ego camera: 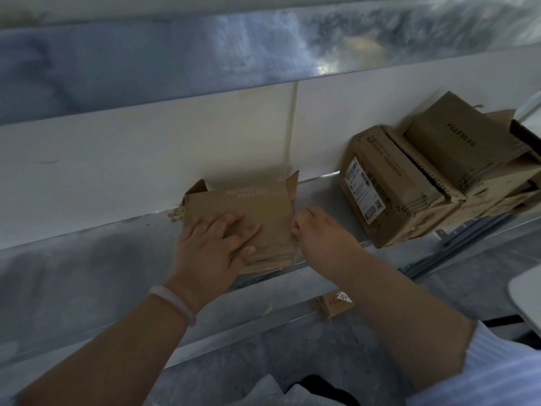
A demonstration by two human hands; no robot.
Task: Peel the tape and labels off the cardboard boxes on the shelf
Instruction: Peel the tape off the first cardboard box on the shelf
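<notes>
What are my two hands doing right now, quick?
Left hand: open, flat, pressing down on the flattened box.
Right hand: fingers curled, pinching the flattened box at its right edge; tape or cardboard, cannot tell.

Our left hand (216,244) presses flat on the flattened brown cardboard box (257,203); our right hand (319,232) pinches its edge.

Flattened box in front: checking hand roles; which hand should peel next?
Probably the right hand: its fingers curl at the right edge of the flattened box, while the left hand lies flat, pinning it.
</notes>
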